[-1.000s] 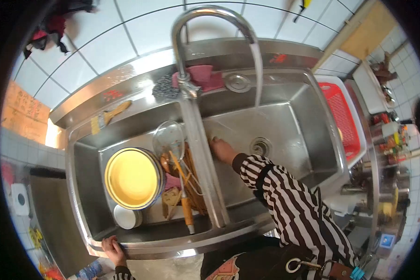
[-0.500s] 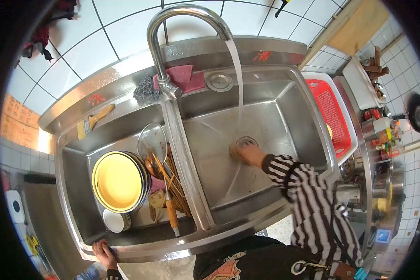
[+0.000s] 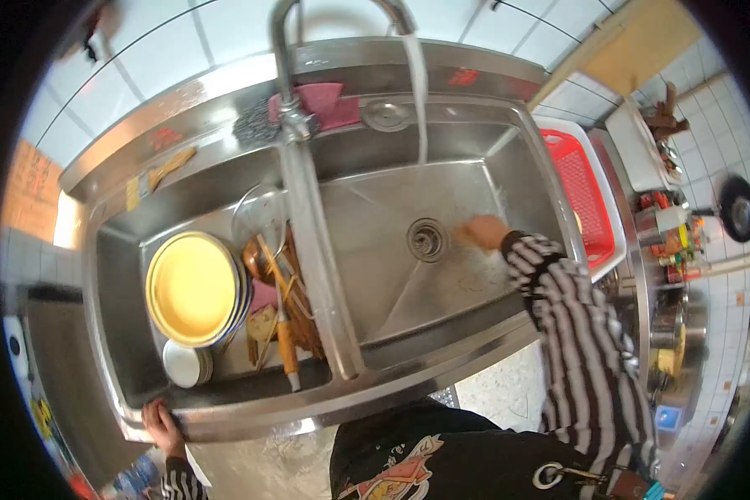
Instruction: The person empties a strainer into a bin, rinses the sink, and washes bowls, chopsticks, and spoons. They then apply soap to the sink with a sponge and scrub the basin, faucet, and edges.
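Note:
My right hand (image 3: 485, 232), smeared by motion, is low in the right basin (image 3: 375, 292), just right of the drain (image 3: 427, 240). Its fingers point left, and I cannot tell what, if anything, is under them. Water (image 3: 419, 100) runs from the curved faucet (image 3: 282, 50) into this basin behind the hand. At the front left corner, my left hand (image 3: 160, 423) has its fingers curled over the sink rim (image 3: 225, 427). Near it, the left basin holds stacked yellow bowls (image 3: 193, 287) and small white bowls (image 3: 183, 364).
A glass lid (image 3: 258, 218), a wooden-handled tool (image 3: 287, 354) and several chopsticks lie in the left basin. Along the back ledge are a brush (image 3: 162, 171), a steel scrubber (image 3: 254, 123) and pink cloths (image 3: 321, 102). A red basket (image 3: 582, 196) stands right of the sink.
My right hand has moved from over the drain to its right side, uncovering the drain. The view has shifted, so the sink sits higher. My left hand stays at the rim.

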Demonstrator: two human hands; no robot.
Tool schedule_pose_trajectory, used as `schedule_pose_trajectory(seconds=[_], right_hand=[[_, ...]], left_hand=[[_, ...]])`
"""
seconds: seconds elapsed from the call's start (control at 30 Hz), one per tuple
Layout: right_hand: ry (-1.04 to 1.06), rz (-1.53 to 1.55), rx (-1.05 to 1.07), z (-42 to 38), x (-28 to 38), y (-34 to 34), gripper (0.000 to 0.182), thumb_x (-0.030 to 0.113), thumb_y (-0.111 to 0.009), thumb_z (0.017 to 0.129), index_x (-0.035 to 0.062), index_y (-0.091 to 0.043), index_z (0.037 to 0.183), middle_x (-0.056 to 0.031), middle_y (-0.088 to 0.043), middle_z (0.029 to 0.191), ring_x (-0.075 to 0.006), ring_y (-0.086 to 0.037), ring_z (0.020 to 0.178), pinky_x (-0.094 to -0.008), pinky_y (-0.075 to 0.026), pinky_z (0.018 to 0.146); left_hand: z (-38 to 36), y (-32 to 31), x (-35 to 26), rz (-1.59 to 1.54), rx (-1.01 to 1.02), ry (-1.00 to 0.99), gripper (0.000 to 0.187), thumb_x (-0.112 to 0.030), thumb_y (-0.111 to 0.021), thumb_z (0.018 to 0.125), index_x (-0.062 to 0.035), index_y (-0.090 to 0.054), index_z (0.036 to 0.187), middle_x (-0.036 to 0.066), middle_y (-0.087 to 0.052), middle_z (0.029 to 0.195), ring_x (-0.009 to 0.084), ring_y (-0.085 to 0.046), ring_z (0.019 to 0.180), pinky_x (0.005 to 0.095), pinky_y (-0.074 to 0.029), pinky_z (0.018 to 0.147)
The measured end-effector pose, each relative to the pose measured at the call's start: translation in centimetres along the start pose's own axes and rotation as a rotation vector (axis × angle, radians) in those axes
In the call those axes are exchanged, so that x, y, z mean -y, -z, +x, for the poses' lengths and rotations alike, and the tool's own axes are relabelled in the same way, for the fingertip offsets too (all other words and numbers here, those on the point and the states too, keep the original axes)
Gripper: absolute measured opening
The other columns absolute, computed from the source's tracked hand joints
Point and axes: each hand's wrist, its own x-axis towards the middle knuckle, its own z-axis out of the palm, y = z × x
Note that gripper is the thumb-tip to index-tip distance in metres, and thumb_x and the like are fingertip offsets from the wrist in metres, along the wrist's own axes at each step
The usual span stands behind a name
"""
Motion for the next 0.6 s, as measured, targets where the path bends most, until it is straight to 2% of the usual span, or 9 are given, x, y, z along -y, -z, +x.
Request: schedule_pose_trajectory(seconds=[0.13, 0.2, 0.23, 0.27, 0.3, 0.4, 0.47, 0.5, 0.6], right_hand=[[-0.058, 0.672, 0.002, -2.8, 3.4, 5.6, 0.021, 0.015, -0.061, 0.071, 0.0055, -0.056, 0.09, -0.017, -0.059, 0.075, -0.0322, -0.056, 0.07, -0.0361, -0.045, 0.065], [-0.039, 0.633, -0.107, -2.3, 4.1, 1.9, 0.022, 0.015, -0.062, 0.07, 0.0045, -0.057, 0.088, -0.0139, -0.059, 0.073, -0.0292, -0.055, 0.069, -0.0348, -0.045, 0.065], [-0.072, 0.244, -0.105, -4.4, 7.6, 4.3, 0.02, 0.013, -0.061, 0.07, 0.0039, -0.057, 0.088, -0.0124, -0.06, 0.075, -0.0271, -0.056, 0.069, -0.0353, -0.045, 0.066], [-0.064, 0.208, -0.169, -4.8, 8.8, 3.9, 0.019, 0.012, -0.061, 0.07, 0.0028, -0.057, 0.087, -0.0137, -0.06, 0.077, -0.027, -0.057, 0.07, -0.0367, -0.045, 0.066], [0.001, 0.402, -0.346, -4.9, 8.4, 2.4, 0.019, 0.007, -0.058, 0.072, 0.0028, -0.056, 0.09, -0.0118, -0.06, 0.08, -0.0236, -0.057, 0.07, -0.0351, -0.045, 0.063], [0.0, 1.187, -0.42, -8.6, 13.7, 7.0, 0.032, -0.004, -0.051, 0.071, 0.0034, -0.052, 0.102, 0.0007, -0.057, 0.086, -0.0067, -0.051, 0.066, -0.0199, -0.039, 0.057], [0.044, 1.292, -0.395, -12.6, 19.0, 11.3, 0.034, -0.001, -0.05, 0.074, 0.0044, -0.05, 0.107, -0.002, -0.057, 0.092, -0.009, -0.054, 0.077, -0.0194, -0.04, 0.064], [0.145, 1.535, -0.508, -14.8, 24.2, 12.8, 0.031, 0.0, -0.05, 0.075, 0.004, -0.049, 0.106, -0.0021, -0.056, 0.094, -0.009, -0.054, 0.079, -0.0204, -0.041, 0.067], [0.397, 1.5, -0.363, -18.1, 32.0, 11.1, 0.033, -0.001, -0.051, 0.075, 0.0026, -0.048, 0.108, -0.0033, -0.055, 0.1, -0.0109, -0.054, 0.086, -0.0233, -0.042, 0.074]], left_hand=[[-0.6, -0.9, -0.7, -0.135, -0.222, 0.044, 0.016, -0.01, -0.047, 0.083, -0.0012, -0.059, 0.089, 0.013, -0.059, 0.09, 0.0296, -0.049, 0.093, 0.04, -0.035, 0.089], [-0.7, -1.5, -0.3, -0.211, -0.265, 0.104, 0.019, -0.012, -0.047, 0.084, -0.0009, -0.06, 0.092, 0.016, -0.059, 0.092, 0.0307, -0.052, 0.091, 0.0399, -0.039, 0.084], [-0.3, 0.4, -3.3, -0.187, -0.21, 0.138, 0.02, -0.013, -0.046, 0.084, -0.0009, -0.061, 0.092, 0.016, -0.059, 0.091, 0.0318, -0.053, 0.09, 0.0402, -0.04, 0.084], [-0.6, -0.4, -2.2, -0.167, -0.266, 0.089, 0.022, -0.014, -0.046, 0.084, -0.0008, -0.061, 0.092, 0.017, -0.06, 0.091, 0.0328, -0.053, 0.091, 0.0409, -0.04, 0.084], [-0.4, -0.2, -2.5, -0.168, -0.264, 0.083, 0.022, -0.015, -0.046, 0.084, -0.0007, -0.061, 0.093, 0.018, -0.06, 0.093, 0.0333, -0.053, 0.093, 0.0416, -0.04, 0.084], [-0.4, 1.1, -4.3, -0.239, -0.431, 0.015, 0.019, -0.012, -0.047, 0.082, -0.0011, -0.061, 0.089, 0.015, -0.06, 0.092, 0.0312, -0.053, 0.092, 0.04, -0.04, 0.084], [0.2, 1.5, -4.2, -0.301, -0.544, -0.117, 0.018, -0.012, -0.047, 0.083, -0.0013, -0.06, 0.091, 0.014, -0.059, 0.095, 0.03, -0.053, 0.092, 0.0383, -0.039, 0.085], [-0.3, 1.9, -4.6, -0.419, -0.677, -0.075, 0.018, -0.011, -0.046, 0.084, -0.0013, -0.059, 0.092, 0.014, -0.059, 0.096, 0.0298, -0.053, 0.092, 0.0372, -0.039, 0.085], [-6.3, 1.9, -6.0, -0.799, -0.864, 0.17, 0.02, -0.011, -0.041, 0.089, 0.0002, -0.057, 0.095, 0.011, -0.058, 0.099, 0.0207, -0.052, 0.094, 0.0323, -0.039, 0.085]])
